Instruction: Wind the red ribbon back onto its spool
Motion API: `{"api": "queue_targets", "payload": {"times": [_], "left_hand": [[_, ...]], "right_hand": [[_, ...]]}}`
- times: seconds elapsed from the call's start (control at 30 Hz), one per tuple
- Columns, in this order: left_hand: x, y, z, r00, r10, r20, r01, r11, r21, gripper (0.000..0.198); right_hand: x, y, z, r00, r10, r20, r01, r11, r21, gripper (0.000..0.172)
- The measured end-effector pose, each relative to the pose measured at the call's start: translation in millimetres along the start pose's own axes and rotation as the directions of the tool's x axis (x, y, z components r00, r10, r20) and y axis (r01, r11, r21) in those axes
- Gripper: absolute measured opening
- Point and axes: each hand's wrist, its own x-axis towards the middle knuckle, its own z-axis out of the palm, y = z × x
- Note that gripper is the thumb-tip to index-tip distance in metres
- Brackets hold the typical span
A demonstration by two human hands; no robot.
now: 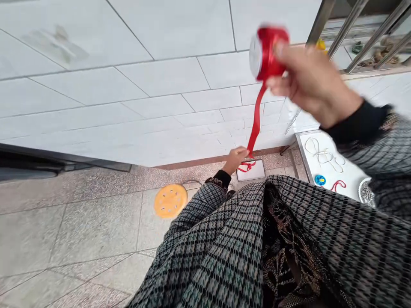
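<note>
Raised at the upper right, my right hand [313, 81] grips a spool of red ribbon [272, 53], slightly blurred by motion. A strip of red ribbon [257, 117] hangs from the spool and runs down to my left hand [236, 158]. The fingers of that lower hand are pinched on the strip. Just beyond them is a white rectangular box or board [256, 171], with a red ribbon bow [247, 166] on its top. Whether the strip joins that bow I cannot tell.
A white table [321, 149] at the right bears a pale looped cord [324, 156], a blue roll [320, 179] and a red cord [338, 185]. A round orange cushion [171, 201] is low on the left. White tiled wall [144, 85] stands ahead; metal bars [349, 30] are upper right.
</note>
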Motion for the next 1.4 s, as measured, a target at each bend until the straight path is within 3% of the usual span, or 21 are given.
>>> {"api": "queue_targets", "payload": {"times": [0.07, 0.1, 0.2, 0.27, 0.33, 0.43, 0.53, 0.7, 0.8, 0.93, 1.13, 1.27, 1.4], "left_hand": [[-5, -26, 11.1, 0.992, -0.085, 0.091, 0.083, 0.996, 0.034, 0.014], [-5, -34, 14.2, 0.987, -0.105, 0.125, 0.101, 0.994, 0.037, 0.017], [0, -36, 17.4, 0.992, -0.045, 0.118, 0.060, 0.990, -0.128, 0.057], [5, -26, 20.6, 0.996, 0.069, 0.062, -0.043, 0.936, -0.350, 0.065], [9, -17, 28.3, 0.988, 0.154, 0.019, -0.124, 0.858, -0.499, 0.052], [8, -18, 45.0, 0.982, 0.179, -0.064, -0.188, 0.859, -0.476, 0.030], [3, -39, 60.8, 0.965, 0.175, -0.197, -0.247, 0.858, -0.450, 0.035], [5, -89, 83.3, 0.974, 0.016, -0.224, -0.141, 0.821, -0.553, 0.039], [7, -113, 95.3, 0.971, -0.005, -0.238, -0.118, 0.860, -0.497, 0.042], [11, -142, 104.3, 0.958, 0.064, -0.280, -0.175, 0.903, -0.393, 0.049], [20, -177, 110.0, 0.948, 0.106, -0.301, -0.228, 0.886, -0.404, 0.046], [6, -193, 123.0, 0.972, 0.080, -0.219, -0.189, 0.822, -0.537, 0.052], [-18, -206, 134.1, 0.963, 0.082, -0.258, -0.192, 0.880, -0.435, 0.046]], "right_hand": [[1, 35, 2, 0.998, 0.030, -0.051, -0.032, 0.998, -0.045, 0.019], [2, 57, 2, 0.994, 0.074, -0.081, -0.078, 0.996, -0.049, 0.020], [8, 124, -5, 0.970, 0.201, -0.134, -0.204, 0.979, -0.009, 0.019], [13, 160, -11, 0.952, 0.258, -0.164, -0.261, 0.965, 0.003, 0.021], [18, 186, -15, 0.944, 0.271, -0.190, -0.275, 0.961, 0.001, 0.021], [26, 217, -20, 0.936, 0.266, -0.232, -0.273, 0.962, -0.001, 0.023], [35, 248, -31, 0.931, 0.252, -0.264, -0.256, 0.967, 0.020, 0.025], [45, 301, -54, 0.926, 0.270, -0.265, -0.264, 0.963, 0.058, 0.030], [48, 327, -65, 0.913, 0.309, -0.266, -0.301, 0.951, 0.070, 0.036], [53, 356, -73, 0.912, 0.307, -0.272, -0.300, 0.951, 0.071, 0.039], [47, 392, -84, 0.933, 0.267, -0.240, -0.257, 0.964, 0.073, 0.036], [33, 408, -92, 0.926, 0.327, -0.186, -0.289, 0.935, 0.205, 0.033], [11, 411, -85, 0.921, 0.343, -0.184, -0.280, 0.912, 0.300, 0.027]]}}
